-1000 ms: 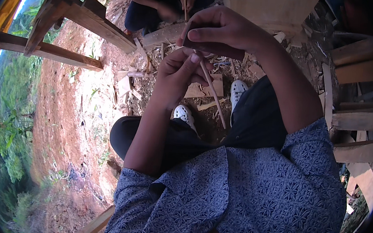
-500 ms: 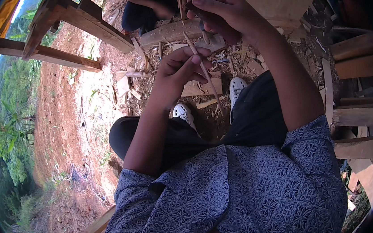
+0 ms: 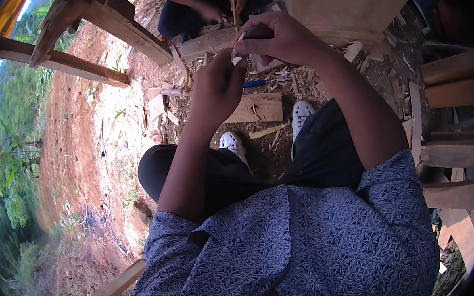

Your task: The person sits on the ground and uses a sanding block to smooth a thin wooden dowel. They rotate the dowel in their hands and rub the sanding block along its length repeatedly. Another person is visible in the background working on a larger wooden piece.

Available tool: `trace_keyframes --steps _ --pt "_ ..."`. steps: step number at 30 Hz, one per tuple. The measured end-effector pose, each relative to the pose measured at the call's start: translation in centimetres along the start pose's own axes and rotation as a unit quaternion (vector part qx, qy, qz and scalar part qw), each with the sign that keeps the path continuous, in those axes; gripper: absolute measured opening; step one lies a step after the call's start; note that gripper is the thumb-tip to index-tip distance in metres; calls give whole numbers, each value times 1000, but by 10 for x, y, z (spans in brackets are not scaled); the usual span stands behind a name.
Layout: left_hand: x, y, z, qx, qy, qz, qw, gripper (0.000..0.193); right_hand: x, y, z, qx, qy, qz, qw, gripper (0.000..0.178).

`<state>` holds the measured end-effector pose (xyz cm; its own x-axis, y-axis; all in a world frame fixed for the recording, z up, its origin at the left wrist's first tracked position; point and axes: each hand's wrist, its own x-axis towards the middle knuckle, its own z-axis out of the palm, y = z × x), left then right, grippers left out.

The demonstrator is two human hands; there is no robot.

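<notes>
My left hand [image 3: 219,88] is closed, its fingers brought up against the fingertips of my right hand [image 3: 278,41] in front of me. Between the two hands shows a short pale part of a thin wooden stick [image 3: 241,37]; the rest of it is hidden by the fingers. My right hand is closed with its thumb and forefinger near that stick. A dark shape lies under its curled fingers, but I cannot make out what it is. Below the hands a blue-handled tool [image 3: 255,84] lies among wood shavings.
A flat board [image 3: 259,108] lies before my white shoes [image 3: 302,112]. Beyond is a log [image 3: 208,41], with another person's hand [image 3: 209,12] behind it. A wooden frame [image 3: 125,31] stands left; stacked timber [image 3: 453,152] is at right. A large pale wooden block [image 3: 341,9] stands far.
My hands have come together. The stick, earlier slanting plainly across my left fingers, is now mostly hidden. My right hand has lowered, and the blue-handled tool has come into sight.
</notes>
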<state>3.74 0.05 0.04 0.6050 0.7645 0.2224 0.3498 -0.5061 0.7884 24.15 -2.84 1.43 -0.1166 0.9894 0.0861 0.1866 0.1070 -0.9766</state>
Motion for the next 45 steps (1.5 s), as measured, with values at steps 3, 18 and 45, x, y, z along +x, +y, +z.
trace_keyframes --steps 3,18,45 --pt "-1 -11 -2 18 -41 -27 999 25 0 -3 3 -3 -50 -4 999 26" --pt "-2 -5 -6 93 -5 112 989 72 1 -9 -22 27 82 -6 996 32" --pt "-1 -2 7 209 76 249 943 87 5 -2 -5 63 157 -7 986 27"
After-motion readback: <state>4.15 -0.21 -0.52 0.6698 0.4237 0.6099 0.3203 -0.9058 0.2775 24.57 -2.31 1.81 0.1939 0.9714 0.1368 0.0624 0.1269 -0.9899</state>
